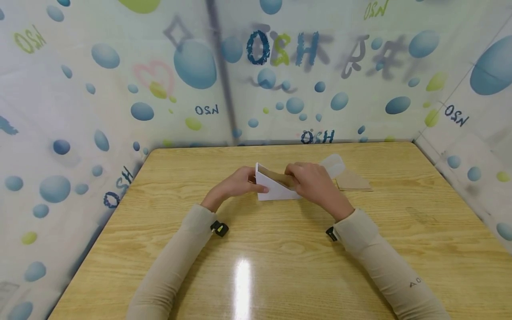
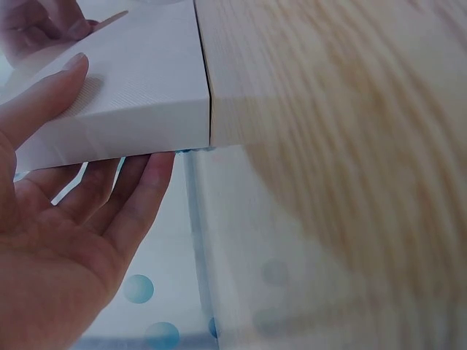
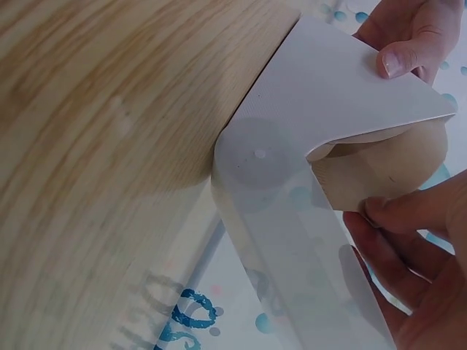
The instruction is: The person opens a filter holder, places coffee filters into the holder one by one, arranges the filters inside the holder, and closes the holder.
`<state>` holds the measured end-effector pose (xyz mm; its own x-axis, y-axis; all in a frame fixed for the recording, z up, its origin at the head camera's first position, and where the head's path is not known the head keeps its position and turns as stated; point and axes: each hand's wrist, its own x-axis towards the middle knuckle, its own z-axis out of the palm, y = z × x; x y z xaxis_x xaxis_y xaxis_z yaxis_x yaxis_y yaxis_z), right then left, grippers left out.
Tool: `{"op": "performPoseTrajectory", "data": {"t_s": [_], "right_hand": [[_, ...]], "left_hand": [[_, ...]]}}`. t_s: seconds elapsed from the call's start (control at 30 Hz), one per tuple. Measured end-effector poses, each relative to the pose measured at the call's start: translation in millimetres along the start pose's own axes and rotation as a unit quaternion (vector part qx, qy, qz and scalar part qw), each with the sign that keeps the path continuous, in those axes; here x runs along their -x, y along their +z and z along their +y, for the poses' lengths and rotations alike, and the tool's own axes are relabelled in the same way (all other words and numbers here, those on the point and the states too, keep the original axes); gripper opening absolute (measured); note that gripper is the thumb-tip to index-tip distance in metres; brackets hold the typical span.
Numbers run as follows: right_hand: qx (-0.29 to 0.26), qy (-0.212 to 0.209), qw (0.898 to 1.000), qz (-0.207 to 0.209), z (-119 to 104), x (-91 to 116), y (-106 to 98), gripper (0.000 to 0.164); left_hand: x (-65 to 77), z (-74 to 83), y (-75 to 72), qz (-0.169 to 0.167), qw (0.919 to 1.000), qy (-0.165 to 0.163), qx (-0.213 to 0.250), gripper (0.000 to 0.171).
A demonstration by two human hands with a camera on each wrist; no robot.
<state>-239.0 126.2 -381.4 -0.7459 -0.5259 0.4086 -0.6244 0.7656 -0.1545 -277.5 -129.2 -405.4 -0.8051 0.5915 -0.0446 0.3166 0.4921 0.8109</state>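
Observation:
A white slant-topped box [image 1: 276, 190] stands on the wooden table between the hands. My left hand [image 1: 240, 181] grips its left end, thumb on the near face and fingers round the far side. In the left wrist view that thumb [image 2: 55, 98] presses the white face. Brown card or paper [image 3: 390, 164] shows in the box's slanted opening. My right hand [image 1: 314, 181] is at the opening's lower right. Seen from the right wrist, its thumb and fingertips [image 3: 379, 210] pinch the brown piece's edge. The inside of the box is mostly hidden.
Just beyond the right hand lie a flat brown cardboard piece [image 1: 354, 181] and a translucent whitish piece [image 1: 333, 166]. The wooden table [image 1: 280, 249] ends at a printed fabric backdrop [image 1: 256, 111] at the back and sides.

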Motion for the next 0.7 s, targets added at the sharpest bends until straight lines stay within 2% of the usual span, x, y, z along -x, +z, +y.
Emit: {"op": "performPoseTrajectory", "data": {"t_s": [0.23,0.7], "right_hand": [[-0.001,-0.003,1.0,0.015,0.9,0.0,0.1,0.017],[0.008,-0.002,1.0,-0.022,-2.4,0.3,7.1,0.012]], "left_hand": [[-0.6,-0.2,1.0,0.002,1.0,-0.005,0.004,0.035],[-0.1,0.1,0.4,0.0,1.0,-0.007,0.002,0.037]]}}
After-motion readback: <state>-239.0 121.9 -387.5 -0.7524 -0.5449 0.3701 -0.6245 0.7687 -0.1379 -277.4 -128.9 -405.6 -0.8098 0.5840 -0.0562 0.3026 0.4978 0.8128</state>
